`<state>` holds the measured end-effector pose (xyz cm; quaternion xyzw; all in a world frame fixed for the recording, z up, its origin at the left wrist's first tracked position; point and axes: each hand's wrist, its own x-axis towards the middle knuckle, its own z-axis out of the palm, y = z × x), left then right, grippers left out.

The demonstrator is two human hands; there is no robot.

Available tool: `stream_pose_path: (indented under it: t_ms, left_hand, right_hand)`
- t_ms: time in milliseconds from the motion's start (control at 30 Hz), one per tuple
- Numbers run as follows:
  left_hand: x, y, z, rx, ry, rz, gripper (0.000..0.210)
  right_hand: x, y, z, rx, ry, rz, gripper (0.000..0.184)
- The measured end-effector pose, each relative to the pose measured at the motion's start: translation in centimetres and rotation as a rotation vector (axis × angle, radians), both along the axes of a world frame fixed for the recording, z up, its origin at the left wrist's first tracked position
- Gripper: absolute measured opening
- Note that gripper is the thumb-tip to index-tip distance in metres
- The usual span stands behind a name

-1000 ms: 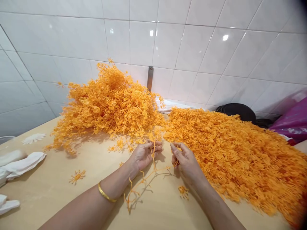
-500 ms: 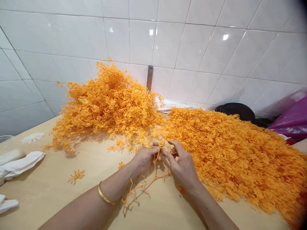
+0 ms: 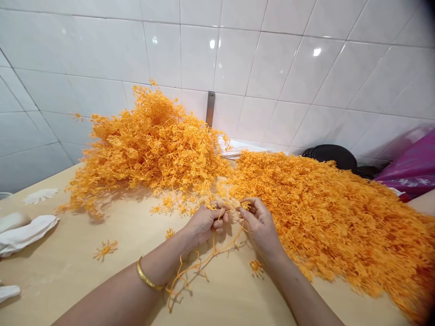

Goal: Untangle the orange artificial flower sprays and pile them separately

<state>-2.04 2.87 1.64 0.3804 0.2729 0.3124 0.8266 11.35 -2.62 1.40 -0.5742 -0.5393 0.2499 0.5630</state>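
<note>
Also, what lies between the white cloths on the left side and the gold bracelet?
A single loose orange floret lies there on the table, as the head view shows.

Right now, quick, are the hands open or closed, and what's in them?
Left hand: closed, holding the orange stem.
Right hand: closed, pinching an orange flower.

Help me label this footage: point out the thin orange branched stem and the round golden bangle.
Thin orange branched stem [image 3: 215, 252], head view: a middle fork.
Round golden bangle [image 3: 143, 277], head view: outer band.
</note>
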Motion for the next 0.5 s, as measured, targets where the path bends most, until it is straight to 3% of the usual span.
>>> stream_pose_path:
  t_ms: [300, 500]
  left_hand:
    - [0.4, -0.7, 0.3, 0.213, 0.211, -0.009, 0.017]
    - [0.8, -0.9, -0.4, 0.269, 0.285, 0.096, 0.014]
  right_hand:
    - [-0.9, -0.2, 0.1, -0.032, -0.009, 0.091, 0.02]
    - [-1.6, -0.8, 1.0, -0.079, -0.077, 0.106, 0.014]
